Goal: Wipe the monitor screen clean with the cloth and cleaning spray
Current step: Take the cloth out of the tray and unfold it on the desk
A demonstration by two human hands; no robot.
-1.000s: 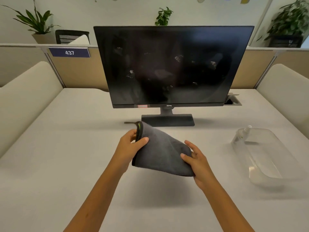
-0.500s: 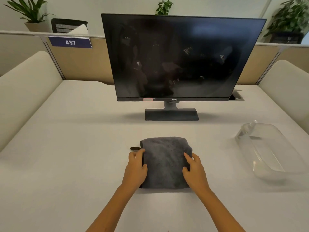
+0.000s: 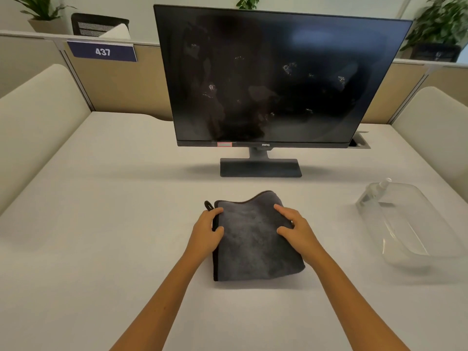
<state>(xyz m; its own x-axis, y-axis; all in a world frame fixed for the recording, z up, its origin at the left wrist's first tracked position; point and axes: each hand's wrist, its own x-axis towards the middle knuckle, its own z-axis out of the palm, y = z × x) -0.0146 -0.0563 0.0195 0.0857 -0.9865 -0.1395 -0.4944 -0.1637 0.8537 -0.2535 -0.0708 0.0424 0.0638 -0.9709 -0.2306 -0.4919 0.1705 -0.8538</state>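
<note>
Head view: a folded grey cloth (image 3: 255, 239) is laid flat near the surface's (image 3: 101, 224) front edge, pressed by the left hand (image 3: 206, 233) and right hand (image 3: 295, 229), fingers relaxed. Toward the back edge a smudged monitor (image 3: 273, 77) is stood; a spray bottle (image 3: 372, 195) is seen in a clear tray (image 3: 415, 239) at the right edge.

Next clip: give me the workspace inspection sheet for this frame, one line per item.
Surface: pale desk, bare in front.
Job's things: folded grey cloth flat on the desk; monitor dark, with specks and smears on the screen; spray bottle lying in the clear tray.
Clutter: nothing seen.
Hands: left hand rests on the cloth's left edge; right hand rests on its right side, fingers fairly straight.
Cables: nothing seen; an open cable hatch behind the monitor.
Surroundings: partition with sign 437, potted plants, chair.
</note>
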